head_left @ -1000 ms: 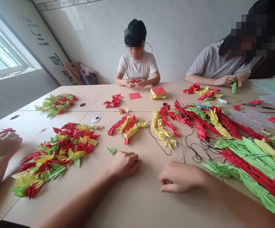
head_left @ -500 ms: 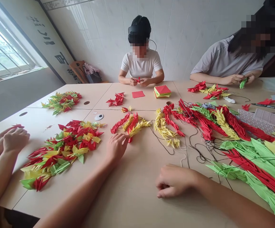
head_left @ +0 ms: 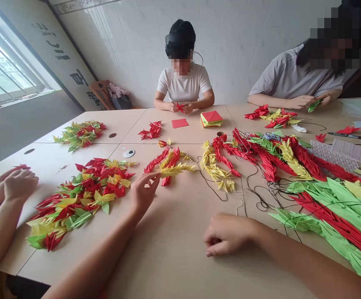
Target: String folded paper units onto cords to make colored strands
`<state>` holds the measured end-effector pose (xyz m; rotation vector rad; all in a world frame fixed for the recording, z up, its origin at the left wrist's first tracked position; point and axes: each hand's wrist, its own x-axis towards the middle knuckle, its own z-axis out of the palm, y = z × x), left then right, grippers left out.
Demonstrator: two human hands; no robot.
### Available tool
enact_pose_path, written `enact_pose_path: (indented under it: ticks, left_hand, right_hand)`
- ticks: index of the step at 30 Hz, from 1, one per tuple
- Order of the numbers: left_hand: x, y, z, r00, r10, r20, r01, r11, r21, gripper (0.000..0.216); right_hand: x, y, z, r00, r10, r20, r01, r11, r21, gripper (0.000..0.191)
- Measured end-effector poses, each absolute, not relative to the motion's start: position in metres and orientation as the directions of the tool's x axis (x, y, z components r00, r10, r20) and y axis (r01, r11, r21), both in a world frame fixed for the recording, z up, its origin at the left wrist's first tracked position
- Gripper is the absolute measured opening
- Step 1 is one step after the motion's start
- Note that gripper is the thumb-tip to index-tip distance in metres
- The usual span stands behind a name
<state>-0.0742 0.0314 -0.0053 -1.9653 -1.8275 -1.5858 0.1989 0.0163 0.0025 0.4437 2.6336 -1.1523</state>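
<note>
The thumb and fingertips of the left hand [head_left: 144, 193] are pinched together on the left end of a yellow strand [head_left: 178, 168] of folded paper, which reaches rightward across a red strand [head_left: 174, 157]. The right hand [head_left: 228, 233] rests on the table [head_left: 174, 241], fingers curled inward; its palm is hidden, so I cannot tell whether it holds something. Beyond the left wrist lies a mixed paper pile [head_left: 83, 191].

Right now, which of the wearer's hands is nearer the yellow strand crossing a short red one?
Left: the left hand seems to pinch one end of the yellow strand; the right hand lies apart, to its lower right.
</note>
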Motion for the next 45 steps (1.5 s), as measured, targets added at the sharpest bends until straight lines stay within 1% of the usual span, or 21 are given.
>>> enact_pose_path:
  ticks: [2,4,7,10,12,14,16,17,18,21,23,25,27,29,31,33,35,37,39,42,45]
  left_hand:
    - [-0.076,0.029,-0.002,-0.281,0.729,0.625,0.633,-0.348,0.691,0.012]
    - [-0.080,0.027,0.001,-0.292,0.773,0.563,0.500,-0.379,0.779,0.013]
    - [-0.087,0.025,0.002,-0.222,0.868,0.445,0.293,-0.375,0.879,0.014]
    - [-0.093,0.026,0.001,-0.150,0.919,0.364,0.145,-0.344,0.928,0.014]
    - [-0.093,0.026,0.000,-0.117,0.933,0.339,0.095,-0.330,0.939,0.014]
    - [-0.093,0.026,-0.001,-0.097,0.941,0.325,0.079,-0.318,0.945,0.017]
    - [-0.091,0.026,-0.001,-0.085,0.945,0.317,0.077,-0.311,0.947,0.019]
    - [-0.091,0.026,-0.001,-0.079,0.945,0.316,0.076,-0.310,0.948,0.019]
    - [-0.090,0.026,0.000,-0.074,0.946,0.316,0.073,-0.311,0.948,0.019]
    - [-0.090,0.025,0.000,-0.068,0.947,0.315,0.065,-0.311,0.948,0.018]
    - [-0.091,0.025,0.000,-0.076,0.945,0.318,0.056,-0.315,0.948,0.017]
    - [-0.092,0.025,0.000,-0.081,0.940,0.332,0.045,-0.329,0.943,0.016]
    - [-0.093,0.025,0.002,-0.064,0.933,0.355,0.055,-0.352,0.934,0.014]
    - [-0.095,0.025,0.006,0.037,0.923,0.382,0.133,-0.384,0.914,0.012]
    - [-0.095,0.024,0.011,0.248,0.891,0.379,0.286,-0.441,0.851,0.011]
    - [-0.093,0.023,0.015,0.494,0.817,0.298,0.428,-0.527,0.734,0.011]
    - [-0.090,0.023,0.016,0.643,0.737,0.205,0.484,-0.600,0.637,0.015]
    - [-0.087,0.022,0.015,0.702,0.692,0.165,0.494,-0.641,0.587,0.019]
    - [-0.086,0.021,0.014,0.712,0.685,0.154,0.507,-0.654,0.561,0.021]
    - [-0.088,0.020,0.016,0.707,0.695,0.132,0.535,-0.647,0.543,0.019]
    - [-0.090,0.019,0.019,0.705,0.700,0.115,0.555,-0.645,0.525,0.019]
  right_hand:
    - [0.199,0.017,0.001,-0.927,0.178,-0.330,0.364,0.636,-0.680,0.019]
    - [0.199,0.019,0.000,-0.927,0.164,-0.337,0.363,0.611,-0.703,0.018]
    - [0.202,0.023,0.004,-0.918,0.122,-0.376,0.382,0.520,-0.764,0.017]
    - [0.207,0.026,0.015,-0.915,0.092,-0.394,0.391,0.450,-0.803,0.015]
    - [0.211,0.027,0.023,-0.902,0.193,-0.387,0.431,0.476,-0.766,0.014]
    - [0.212,0.027,0.026,-0.839,0.425,-0.340,0.535,0.525,-0.662,0.017]
    - [0.211,0.026,0.022,-0.758,0.614,-0.219,0.611,0.551,-0.569,0.023]
    - [0.209,0.026,0.018,-0.739,0.656,-0.155,0.615,0.563,-0.553,0.026]
    - [0.206,0.024,0.014,-0.736,0.670,-0.102,0.602,0.578,-0.551,0.026]
    - [0.198,0.020,0.002,-0.725,0.688,-0.004,0.590,0.619,-0.518,0.013]
    - [0.195,0.018,0.000,-0.733,0.679,0.030,0.599,0.666,-0.444,0.012]
    - [0.198,0.017,0.003,-0.774,0.632,0.036,0.588,0.739,-0.328,0.014]
    - [0.206,0.017,0.010,-0.817,0.577,0.000,0.563,0.798,-0.215,0.017]
    - [0.220,0.018,0.020,-0.835,0.544,-0.082,0.550,0.819,-0.165,0.020]
    - [0.235,0.018,0.032,-0.825,0.531,-0.193,0.562,0.805,-0.190,0.021]
    - [0.249,0.019,0.044,-0.781,0.548,-0.300,0.616,0.755,-0.227,0.018]
    - [0.258,0.022,0.055,-0.704,0.586,-0.401,0.694,0.689,-0.211,0.020]
    - [0.264,0.026,0.062,-0.599,0.654,-0.462,0.771,0.628,-0.110,0.025]
    - [0.267,0.030,0.065,-0.530,0.725,-0.440,0.811,0.585,-0.012,0.029]
    - [0.270,0.037,0.065,-0.506,0.766,-0.398,0.828,0.561,0.027,0.031]
    - [0.270,0.041,0.063,-0.416,0.812,-0.411,0.849,0.508,0.144,0.026]
